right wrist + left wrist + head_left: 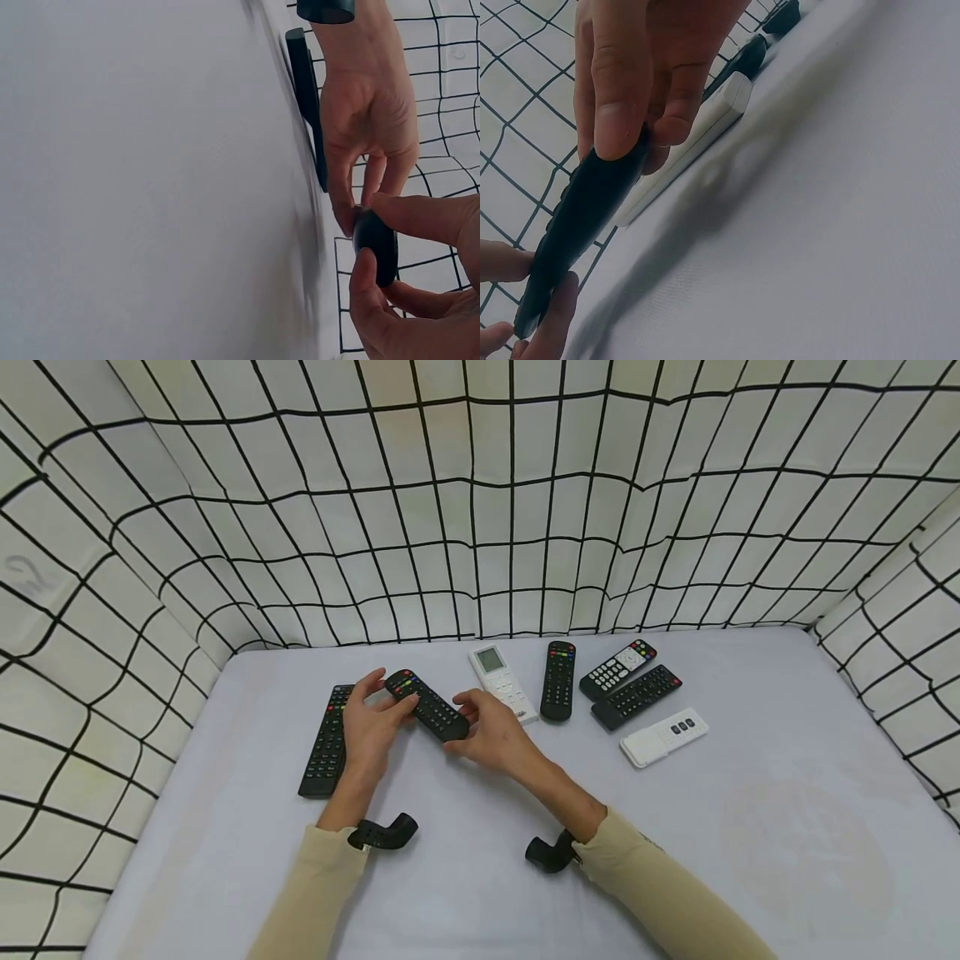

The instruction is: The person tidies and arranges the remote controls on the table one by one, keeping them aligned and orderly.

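Observation:
A black remote control (430,706) with colored buttons near its far end is held above the white table between both hands. My left hand (365,731) pinches its far left end between thumb and fingers, and my right hand (493,732) grips the near right end. In the left wrist view the remote (592,199) hangs clear of the cloth, over its shadow. From the right wrist view the remote (376,246) appears nearly end-on. Beside my left hand lies a longer black remote (325,752), partly hidden by it. Behind my right hand is a white remote with a screen (504,683).
Right of the hands lie a black remote (558,681), a black remote with white keys (618,668), another black remote (637,697) and a white remote with dark buttons (663,737). Black netting (512,485) over white walls borders the white tabletop (480,893).

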A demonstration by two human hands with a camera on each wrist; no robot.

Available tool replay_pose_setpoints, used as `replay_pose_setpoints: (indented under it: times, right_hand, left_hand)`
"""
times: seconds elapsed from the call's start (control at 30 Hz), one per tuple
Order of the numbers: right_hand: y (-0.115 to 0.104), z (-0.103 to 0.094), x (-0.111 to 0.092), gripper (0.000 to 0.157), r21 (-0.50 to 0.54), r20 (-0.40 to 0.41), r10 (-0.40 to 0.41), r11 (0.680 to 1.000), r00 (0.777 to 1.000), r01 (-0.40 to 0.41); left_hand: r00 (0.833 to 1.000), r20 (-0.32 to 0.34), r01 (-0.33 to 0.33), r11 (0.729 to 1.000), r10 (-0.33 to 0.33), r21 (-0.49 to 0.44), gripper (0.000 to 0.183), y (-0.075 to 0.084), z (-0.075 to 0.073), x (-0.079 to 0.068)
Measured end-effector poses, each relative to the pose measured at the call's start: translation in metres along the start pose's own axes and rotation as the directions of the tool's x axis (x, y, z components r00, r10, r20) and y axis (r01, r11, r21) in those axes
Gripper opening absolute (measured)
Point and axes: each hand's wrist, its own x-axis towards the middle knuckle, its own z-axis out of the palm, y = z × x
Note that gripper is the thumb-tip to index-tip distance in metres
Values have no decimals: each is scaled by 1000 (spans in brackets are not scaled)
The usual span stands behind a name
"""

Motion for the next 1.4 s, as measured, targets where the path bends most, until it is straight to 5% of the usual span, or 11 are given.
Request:
replay_pose_setpoints:
  times: [0.57,1.0,1.4]
  right_hand:
    - [-3,1,-4,63,131,95,58,989,994,-70]
    - [-4,13,-8,69,186,138,81,977,987,-107]
    - [-2,20,-10,71,270,183,77,955,980,-125]
  left_hand:
    - [997,43,59,997,-57,-45,70,-1,-10,-1]
    - [987,122,106,994,-104,-14,67,-4,-19,-3]
    - [986,124,102,993,-108,57,62,-5,-23,-7]
